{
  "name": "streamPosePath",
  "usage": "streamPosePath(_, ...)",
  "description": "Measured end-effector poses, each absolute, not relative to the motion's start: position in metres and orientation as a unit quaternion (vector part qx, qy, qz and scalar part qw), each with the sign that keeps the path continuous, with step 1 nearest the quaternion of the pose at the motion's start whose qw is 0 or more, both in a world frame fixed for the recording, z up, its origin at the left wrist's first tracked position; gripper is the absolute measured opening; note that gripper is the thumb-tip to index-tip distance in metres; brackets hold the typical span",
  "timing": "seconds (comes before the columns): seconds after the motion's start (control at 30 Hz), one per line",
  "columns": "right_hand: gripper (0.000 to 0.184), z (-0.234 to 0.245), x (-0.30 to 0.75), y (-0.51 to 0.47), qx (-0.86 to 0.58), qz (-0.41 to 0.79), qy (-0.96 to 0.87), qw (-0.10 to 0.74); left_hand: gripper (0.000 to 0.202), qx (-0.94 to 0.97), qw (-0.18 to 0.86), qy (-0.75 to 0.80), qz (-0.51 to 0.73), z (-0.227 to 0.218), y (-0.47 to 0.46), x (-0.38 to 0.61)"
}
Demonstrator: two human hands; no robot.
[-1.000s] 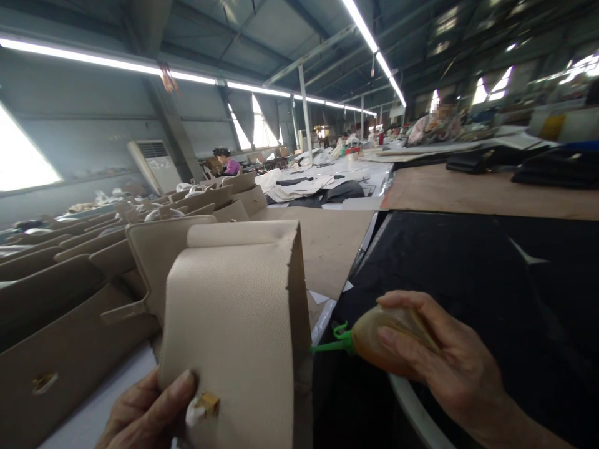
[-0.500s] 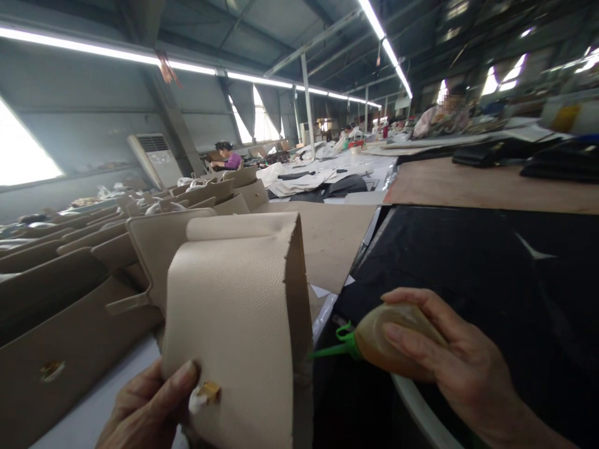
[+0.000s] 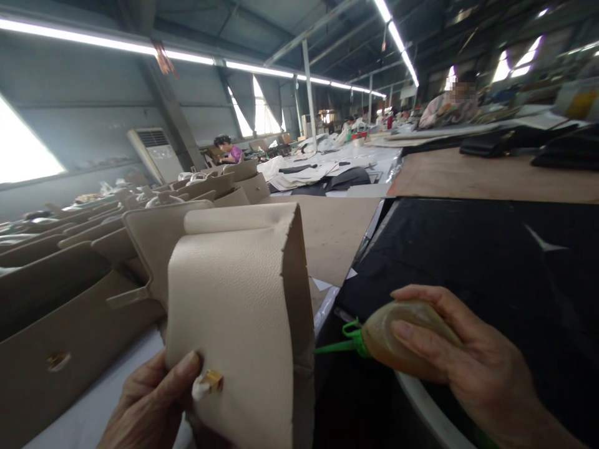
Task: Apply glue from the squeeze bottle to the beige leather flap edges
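My left hand (image 3: 150,405) grips the lower edge of a beige leather bag (image 3: 243,305), thumb pressed beside its small gold clasp (image 3: 213,379), holding the bag upright. In my right hand (image 3: 463,362) sits a soft amber squeeze bottle (image 3: 397,340), fingers wrapped over it. Its green nozzle (image 3: 337,346) points left and touches the bag's right side edge.
Rows of similar beige bags (image 3: 70,293) stand on the table to the left. A black sheet (image 3: 491,262) covers the table to the right, with brown board (image 3: 337,231) behind. Other people work far off at the long tables. A white round rim (image 3: 421,405) lies under my right wrist.
The bottle and my right hand have shifted slightly right and down along the bag's edge; the bag stays held in my left hand.
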State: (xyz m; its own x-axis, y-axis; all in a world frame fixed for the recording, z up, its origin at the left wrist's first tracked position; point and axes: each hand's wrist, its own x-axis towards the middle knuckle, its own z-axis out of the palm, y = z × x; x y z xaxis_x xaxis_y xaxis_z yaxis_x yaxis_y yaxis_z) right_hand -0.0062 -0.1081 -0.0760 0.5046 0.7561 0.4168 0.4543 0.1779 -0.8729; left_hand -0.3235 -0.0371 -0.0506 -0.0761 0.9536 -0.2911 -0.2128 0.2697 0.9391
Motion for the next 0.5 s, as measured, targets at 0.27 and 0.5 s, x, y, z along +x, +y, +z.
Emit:
streamPosePath(0.27,0.032,-0.0761,-0.0083,-0.1101,-0.635,0.164,-0.466,0.594,0.046,0.353,0.587,0.530,0.500,-0.0549,-0.0343,-0.3282)
streamPosePath(0.5,0.032,-0.0819,-0.0084,-0.1118,-0.641,0.175,-0.463,0.587,0.043,0.361,0.592,0.525,0.494,-0.0559,-0.0331,-0.3296)
